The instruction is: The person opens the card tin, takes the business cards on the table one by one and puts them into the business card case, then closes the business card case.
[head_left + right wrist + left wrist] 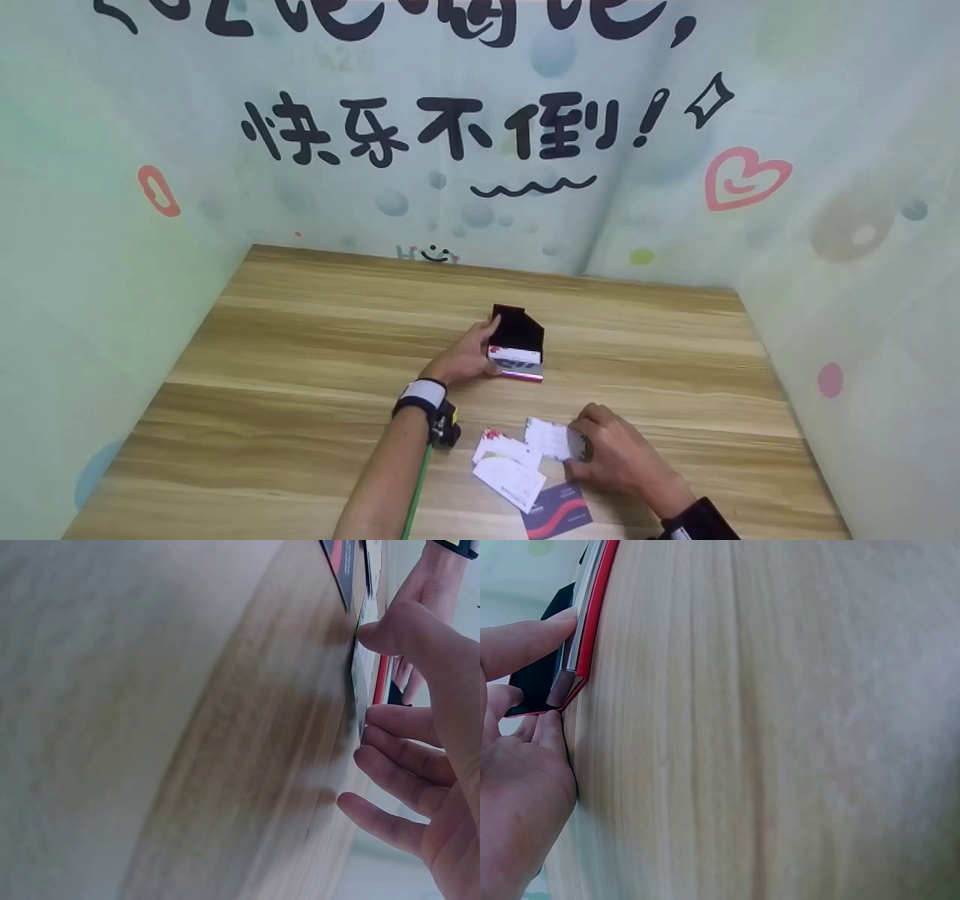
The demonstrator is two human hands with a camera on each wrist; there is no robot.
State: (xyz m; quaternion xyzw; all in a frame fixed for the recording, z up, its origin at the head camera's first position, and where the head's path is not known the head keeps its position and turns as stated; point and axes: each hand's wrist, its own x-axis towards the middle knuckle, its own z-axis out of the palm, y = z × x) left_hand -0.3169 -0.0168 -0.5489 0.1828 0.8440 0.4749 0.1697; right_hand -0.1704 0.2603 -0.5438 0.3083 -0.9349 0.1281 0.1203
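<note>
My left hand [465, 358] holds a business card case [517, 334] by its left side, thumb along the near edge and fingers by the raised black flap. The case stands open, with a white card with red print [514, 354] showing inside. In the left wrist view the case's red and silver edge [595, 619] shows beside the thumb. My right hand [619, 454] grips a white business card [551, 438] between thumb and fingertips at its right end. From the right wrist, the card [361, 679] is seen nearly edge-on, close over the table.
Left of the gripped card lie overlapping white cards [510, 480], one with a red floral corner. A dark purple card with a red wave [559, 511] lies partly under them. The wooden table [300, 337] meets printed cloth walls [420, 202] at the back and sides.
</note>
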